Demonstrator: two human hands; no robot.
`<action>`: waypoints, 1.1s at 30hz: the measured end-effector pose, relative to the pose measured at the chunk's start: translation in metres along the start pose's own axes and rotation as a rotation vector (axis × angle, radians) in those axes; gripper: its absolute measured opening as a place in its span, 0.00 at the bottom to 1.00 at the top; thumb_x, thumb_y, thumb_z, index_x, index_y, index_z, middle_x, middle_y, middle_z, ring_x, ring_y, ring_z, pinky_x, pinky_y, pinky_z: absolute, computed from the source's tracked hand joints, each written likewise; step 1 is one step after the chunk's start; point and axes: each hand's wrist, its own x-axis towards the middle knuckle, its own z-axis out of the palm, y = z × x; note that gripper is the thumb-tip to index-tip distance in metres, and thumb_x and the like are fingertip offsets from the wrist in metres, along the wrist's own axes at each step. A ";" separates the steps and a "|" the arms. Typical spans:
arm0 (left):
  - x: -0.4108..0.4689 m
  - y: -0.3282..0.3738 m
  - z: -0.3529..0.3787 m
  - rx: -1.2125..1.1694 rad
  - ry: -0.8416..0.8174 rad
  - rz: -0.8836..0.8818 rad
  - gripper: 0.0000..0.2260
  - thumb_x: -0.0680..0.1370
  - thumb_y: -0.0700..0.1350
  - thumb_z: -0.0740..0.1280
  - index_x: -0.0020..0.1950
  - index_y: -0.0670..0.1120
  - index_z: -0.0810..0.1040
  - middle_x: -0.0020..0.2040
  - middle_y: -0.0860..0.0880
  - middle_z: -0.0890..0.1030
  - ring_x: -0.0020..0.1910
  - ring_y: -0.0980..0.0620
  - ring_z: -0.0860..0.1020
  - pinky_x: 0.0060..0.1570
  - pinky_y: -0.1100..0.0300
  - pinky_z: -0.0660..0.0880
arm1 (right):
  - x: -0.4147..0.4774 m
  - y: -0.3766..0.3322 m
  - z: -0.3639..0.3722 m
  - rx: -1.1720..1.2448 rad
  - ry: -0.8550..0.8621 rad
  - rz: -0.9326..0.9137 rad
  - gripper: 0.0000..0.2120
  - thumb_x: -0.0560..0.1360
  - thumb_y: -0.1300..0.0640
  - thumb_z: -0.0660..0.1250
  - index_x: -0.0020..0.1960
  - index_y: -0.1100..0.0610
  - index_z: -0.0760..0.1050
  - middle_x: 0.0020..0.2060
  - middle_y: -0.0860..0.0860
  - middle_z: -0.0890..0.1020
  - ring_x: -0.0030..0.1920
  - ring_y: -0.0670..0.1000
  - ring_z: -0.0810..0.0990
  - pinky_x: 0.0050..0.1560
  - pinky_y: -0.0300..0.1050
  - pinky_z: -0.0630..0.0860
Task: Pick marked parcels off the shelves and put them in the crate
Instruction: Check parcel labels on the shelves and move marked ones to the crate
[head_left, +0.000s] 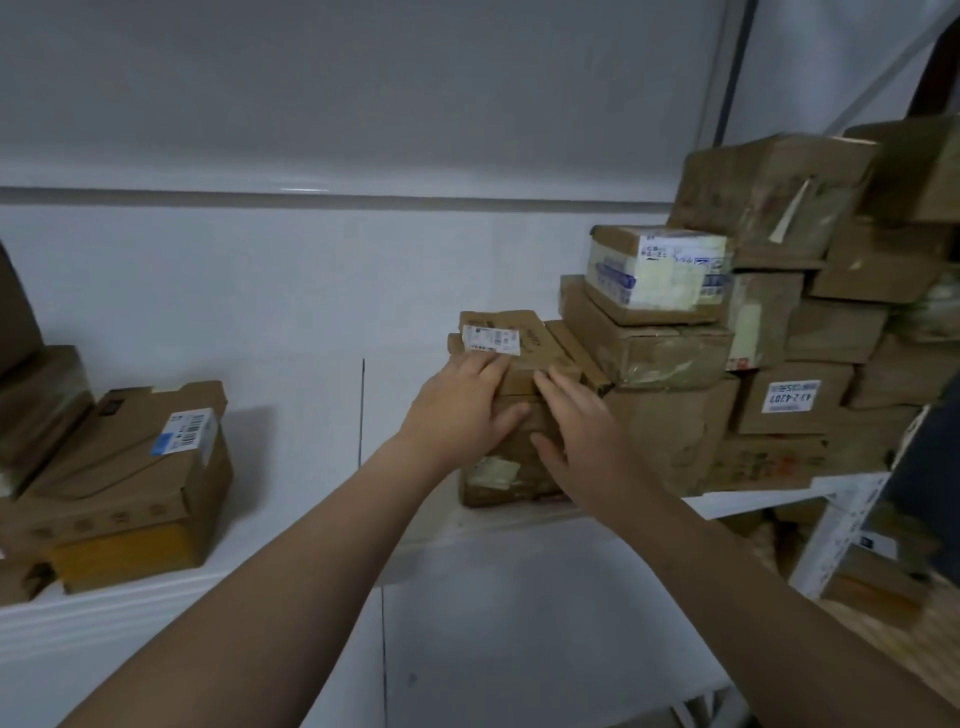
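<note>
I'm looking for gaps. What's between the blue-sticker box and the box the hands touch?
Head view: only bare white wall between blue-sticker box and that parcel.

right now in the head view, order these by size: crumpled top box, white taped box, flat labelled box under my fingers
1. crumpled top box
2. white taped box
3. flat labelled box, which looks only slightly smaller. The left hand and right hand cover its near edge, so 2 and 3 are unsure.
</note>
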 end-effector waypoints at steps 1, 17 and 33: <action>0.001 0.000 0.001 0.025 -0.006 -0.011 0.28 0.76 0.58 0.63 0.73 0.48 0.64 0.71 0.49 0.67 0.69 0.48 0.64 0.67 0.53 0.64 | 0.000 0.001 0.000 0.036 -0.016 0.004 0.28 0.77 0.57 0.65 0.75 0.59 0.60 0.74 0.56 0.63 0.72 0.57 0.62 0.71 0.52 0.62; -0.043 0.003 -0.007 0.141 0.527 0.417 0.12 0.78 0.40 0.62 0.62 0.44 0.73 0.48 0.46 0.79 0.48 0.47 0.74 0.49 0.56 0.67 | 0.002 0.009 -0.002 0.030 0.386 -0.344 0.18 0.76 0.53 0.63 0.62 0.60 0.76 0.59 0.55 0.80 0.61 0.55 0.76 0.63 0.50 0.71; -0.083 -0.039 -0.053 0.102 0.662 0.109 0.12 0.74 0.42 0.64 0.56 0.43 0.71 0.56 0.46 0.70 0.54 0.44 0.70 0.54 0.57 0.68 | -0.003 -0.001 -0.004 0.477 0.483 -0.348 0.13 0.75 0.65 0.53 0.58 0.58 0.67 0.64 0.59 0.72 0.69 0.54 0.68 0.72 0.45 0.63</action>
